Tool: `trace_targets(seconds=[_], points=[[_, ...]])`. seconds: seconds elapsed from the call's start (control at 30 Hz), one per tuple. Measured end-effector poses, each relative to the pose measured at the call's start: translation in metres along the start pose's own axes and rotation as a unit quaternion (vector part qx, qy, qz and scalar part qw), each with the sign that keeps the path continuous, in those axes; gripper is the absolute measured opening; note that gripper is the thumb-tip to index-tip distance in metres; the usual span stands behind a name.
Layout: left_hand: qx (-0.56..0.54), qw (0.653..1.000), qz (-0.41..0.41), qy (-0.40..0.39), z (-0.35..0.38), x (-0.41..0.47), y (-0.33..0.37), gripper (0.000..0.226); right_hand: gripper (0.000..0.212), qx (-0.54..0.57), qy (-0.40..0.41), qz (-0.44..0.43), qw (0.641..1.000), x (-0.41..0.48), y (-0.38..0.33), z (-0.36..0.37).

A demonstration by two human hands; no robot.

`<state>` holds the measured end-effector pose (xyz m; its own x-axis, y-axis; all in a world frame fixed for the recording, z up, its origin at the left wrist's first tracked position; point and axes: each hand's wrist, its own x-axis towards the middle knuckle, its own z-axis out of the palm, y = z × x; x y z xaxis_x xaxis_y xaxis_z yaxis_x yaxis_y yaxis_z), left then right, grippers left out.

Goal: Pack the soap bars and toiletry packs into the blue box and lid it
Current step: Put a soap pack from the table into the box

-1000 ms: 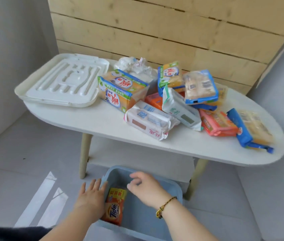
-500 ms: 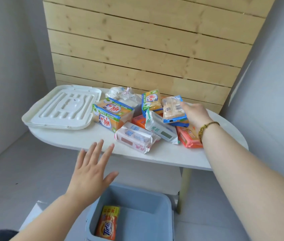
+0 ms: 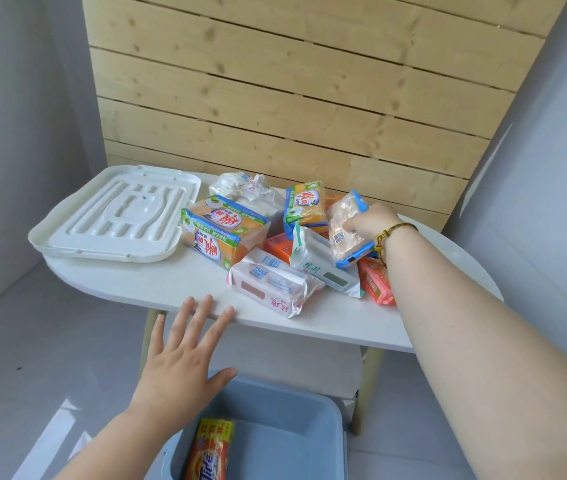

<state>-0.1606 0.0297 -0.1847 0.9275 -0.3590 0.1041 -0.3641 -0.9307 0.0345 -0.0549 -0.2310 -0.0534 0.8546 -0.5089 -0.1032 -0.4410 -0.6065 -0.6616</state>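
Note:
A blue box (image 3: 285, 403) stands on the floor below the table, with one orange Tide soap bar (image 3: 210, 452) lying inside at its left. On the white table (image 3: 157, 282) lies a heap of soap bars and toiletry packs. My right hand (image 3: 368, 221) grips a blue-edged clear soap pack (image 3: 344, 233) tilted up at the heap's right side. My left hand (image 3: 178, 362) hovers open with spread fingers between the table's front edge and the box. The white lid (image 3: 119, 216) lies on the table's left end.
In the heap lie a large green-and-orange twin soap pack (image 3: 221, 230), a white-pink pack (image 3: 271, 285), a white-green pack (image 3: 320, 268), orange packs (image 3: 374, 282) and a clear plastic bag (image 3: 244, 188). A wooden plank wall stands behind the table.
My right hand rose from the box to the heap and closed on the blue-edged pack, tilting it up. My left hand lifted off the box rim and moved towards the table edge.

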Motion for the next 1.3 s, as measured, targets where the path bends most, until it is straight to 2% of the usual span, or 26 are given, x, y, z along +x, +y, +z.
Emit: trace_targets(seconds=[0.07,0.1,0.17,0.23,0.3,0.37,0.43,0.5,0.6,0.7,0.8,0.93,1.07,1.13,1.3], points=[[-0.025,0.999,0.004,0.032,0.008,0.003,0.0,0.086,0.046,0.031,-0.01,0.002,0.999,-0.004,0.006,-0.004],[-0.03,0.997,0.01,0.066,0.01,0.003,-0.001,0.088,0.045,0.062,-0.009,0.004,0.998,-0.008,0.01,-0.005],[-0.041,0.991,0.032,0.125,0.015,-0.001,-0.003,0.078,0.042,0.157,-0.008,0.004,0.988,-0.022,0.018,-0.006],[-0.083,0.984,0.031,0.153,0.019,-0.007,-0.005,0.06,0.032,0.287,-0.011,-0.008,0.958,-0.04,0.027,-0.004],[-0.105,0.985,0.029,0.134,0.028,-0.015,-0.004,0.052,0.017,0.4,-0.032,-0.028,0.915,-0.064,0.037,-0.002],[-0.124,0.988,0.022,0.094,0.043,-0.021,-0.003,0.056,0.019,0.431,-0.068,-0.051,0.898,-0.091,0.051,0.002],[-0.177,0.982,-0.025,0.054,0.067,-0.026,-0.004,0.056,0.022,0.415,-0.128,-0.081,0.897,-0.115,0.071,0.009],[-0.196,0.978,-0.062,-0.027,0.093,-0.031,-0.009,0.062,0.028,0.374,-0.197,-0.082,0.903,-0.137,0.093,0.021],[-0.175,0.969,-0.095,-0.144,0.127,-0.037,-0.017,0.063,0.031,0.274,-0.284,-0.043,0.918,-0.153,0.121,0.049],[-0.152,0.962,-0.107,-0.201,0.148,-0.039,-0.018,0.066,0.03,0.146,-0.33,0.006,0.933,-0.151,0.141,0.088],[-0.159,0.951,-0.116,-0.237,0.165,-0.036,-0.012,0.071,0.026,0.063,-0.34,0.067,0.936,-0.139,0.161,0.139],[-0.163,0.939,-0.107,-0.283,0.182,-0.038,-0.008,0.09,0.028,0.017,-0.328,0.138,0.934,-0.118,0.192,0.195],[-0.154,0.932,-0.073,-0.32,0.188,-0.04,-0.015,0.119,0.046,0.039,-0.295,0.19,0.936,-0.101,0.213,0.239],[-0.144,0.931,-0.063,-0.33,0.19,-0.041,-0.017,0.123,0.05,0.077,-0.291,0.24,0.923,-0.1,0.221,0.261],[-0.14,0.931,-0.066,-0.332,0.193,-0.038,-0.016,0.125,0.058,0.098,-0.354,0.312,0.876,-0.103,0.243,0.304]])
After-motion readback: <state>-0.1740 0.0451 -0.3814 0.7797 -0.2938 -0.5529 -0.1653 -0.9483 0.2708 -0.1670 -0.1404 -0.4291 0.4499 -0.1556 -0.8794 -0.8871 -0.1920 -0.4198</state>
